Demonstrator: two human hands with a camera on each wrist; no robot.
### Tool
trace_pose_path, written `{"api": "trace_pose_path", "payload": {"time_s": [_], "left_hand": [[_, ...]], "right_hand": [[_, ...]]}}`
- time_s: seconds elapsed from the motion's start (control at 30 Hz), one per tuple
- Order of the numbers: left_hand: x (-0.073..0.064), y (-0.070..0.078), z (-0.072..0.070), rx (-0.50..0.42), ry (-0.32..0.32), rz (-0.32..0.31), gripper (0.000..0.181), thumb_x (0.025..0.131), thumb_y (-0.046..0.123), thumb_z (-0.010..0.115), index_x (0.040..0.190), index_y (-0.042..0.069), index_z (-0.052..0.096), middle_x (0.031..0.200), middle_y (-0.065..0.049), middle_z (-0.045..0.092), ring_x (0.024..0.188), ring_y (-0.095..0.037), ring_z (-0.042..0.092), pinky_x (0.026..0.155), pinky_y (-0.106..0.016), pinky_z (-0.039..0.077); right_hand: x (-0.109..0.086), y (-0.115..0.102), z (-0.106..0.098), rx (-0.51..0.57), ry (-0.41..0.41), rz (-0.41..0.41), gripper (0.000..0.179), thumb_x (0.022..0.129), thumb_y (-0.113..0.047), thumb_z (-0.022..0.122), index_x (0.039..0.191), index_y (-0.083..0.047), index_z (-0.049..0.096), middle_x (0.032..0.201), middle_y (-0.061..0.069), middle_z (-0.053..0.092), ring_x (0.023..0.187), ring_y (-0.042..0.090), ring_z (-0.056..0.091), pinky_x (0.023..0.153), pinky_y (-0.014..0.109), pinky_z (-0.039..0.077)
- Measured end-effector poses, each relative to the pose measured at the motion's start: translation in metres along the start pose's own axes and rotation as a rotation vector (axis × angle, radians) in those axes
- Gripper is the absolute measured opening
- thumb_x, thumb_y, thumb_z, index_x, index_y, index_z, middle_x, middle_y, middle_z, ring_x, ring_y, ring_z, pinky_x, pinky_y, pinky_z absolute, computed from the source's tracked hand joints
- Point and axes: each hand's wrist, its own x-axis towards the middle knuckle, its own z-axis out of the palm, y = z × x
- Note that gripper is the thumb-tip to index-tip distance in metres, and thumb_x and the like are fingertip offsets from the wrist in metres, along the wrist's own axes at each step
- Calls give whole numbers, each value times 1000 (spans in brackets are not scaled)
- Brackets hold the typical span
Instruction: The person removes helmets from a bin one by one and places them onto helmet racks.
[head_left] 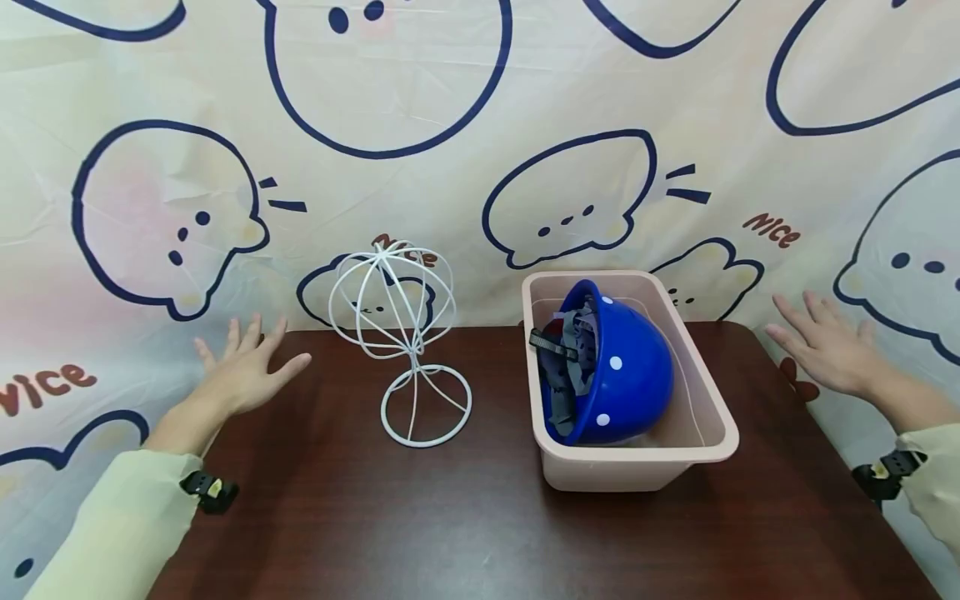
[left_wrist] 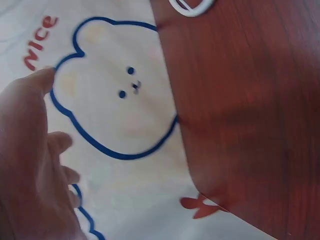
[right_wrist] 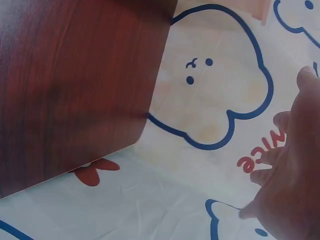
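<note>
My left hand (head_left: 242, 375) is held out over the table's left edge, fingers spread and holding nothing. To its right stands a white wire rack (head_left: 412, 333), with a round cage top on a ring base. Past the table's right edge my right hand (head_left: 836, 350) reaches out, also with spread fingers and nothing in it. A blue helmet with white dots (head_left: 637, 367) lies on its side in a pale pink plastic bin (head_left: 701, 387), its inside facing left. Grey straps (head_left: 581, 350) and a black buckle show at the helmet's opening.
The dark brown wooden table (head_left: 420, 517) carries the rack and the bin. Behind it hangs a pale cloth (head_left: 420, 192) with blue cartoon outlines, close against the back edge. The bin stands at the right of the table, near the back.
</note>
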Motion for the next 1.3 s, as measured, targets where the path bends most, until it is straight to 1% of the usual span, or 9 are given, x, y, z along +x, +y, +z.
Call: {"api": "trace_pose_path", "payload": {"time_s": [0.13, 0.27, 0.37, 0.43, 0.5, 0.67, 0.93, 1.1, 1.3], "left_hand": [[-13, 12, -5, -38, -20, 47, 96, 99, 71, 36, 162, 2, 10, 160, -39, 3, 146, -59, -8, 106, -81, -13], [-27, 27, -7, -102, -3, 114, 90, 102, 64, 44, 159, -2, 22, 160, -37, 17, 146, -60, 12, 112, -79, 8], [-40, 39, -7, -158, -3, 161, 83, 103, 58, 48, 157, -4, 31, 158, -34, 28, 143, -57, 26, 111, -75, 23], [-48, 47, -7, -198, -9, 189, 80, 103, 55, 50, 155, -4, 35, 157, -32, 33, 143, -53, 31, 111, -72, 27], [-55, 54, -7, -220, -8, 214, 76, 103, 53, 52, 154, -3, 37, 155, -30, 38, 142, -50, 35, 111, -70, 30], [-67, 74, -8, -295, -5, 280, 65, 104, 45, 55, 152, 2, 43, 153, -25, 44, 140, -47, 41, 109, -69, 35], [-78, 113, -19, -457, -94, 426, 51, 105, 32, 59, 148, 7, 50, 146, -16, 55, 126, -38, 59, 98, -53, 54], [-72, 140, -23, -515, -166, 527, 50, 105, 29, 60, 149, 9, 49, 146, -11, 56, 126, -31, 60, 98, -43, 55], [-58, 177, -24, -558, -224, 613, 51, 105, 28, 59, 150, 10, 48, 143, -6, 58, 126, -22, 60, 102, -45, 53]], "right_hand": [[-3, -6, -3, 74, -29, -30, 73, 111, -43, 32, 158, 8, 8, 152, 48, 12, 140, 67, 9, 105, 85, 7], [-5, -16, -6, 158, -82, -46, 72, 112, -40, 34, 154, 15, 16, 149, 48, 23, 135, 66, 24, 103, 81, 24], [-8, -27, -8, 206, -129, -36, 72, 111, -42, 35, 153, 16, 21, 145, 47, 32, 124, 63, 44, 92, 71, 47], [-11, -34, -8, 234, -146, -25, 72, 111, -42, 38, 152, 16, 24, 141, 47, 39, 115, 60, 53, 78, 61, 58], [-13, -41, -9, 243, -146, -28, 70, 110, -41, 42, 150, 15, 28, 137, 46, 43, 109, 57, 58, 72, 56, 60], [-13, -58, -10, 286, -182, -15, 69, 109, -40, 46, 149, 14, 33, 136, 43, 48, 107, 51, 64, 81, 60, 58], [-10, -75, -3, 614, -286, 13, 61, 109, -30, 48, 149, 14, 30, 138, 40, 49, 113, 40, 66, 82, 42, 62], [-7, -78, 3, 767, -347, 49, 62, 109, -25, 48, 152, 14, 25, 140, 37, 49, 113, 34, 67, 86, 45, 61], [-4, -83, 10, 880, -414, 81, 64, 107, -22, 53, 153, 12, 24, 141, 30, 52, 112, 27, 67, 90, 50, 59]]}}
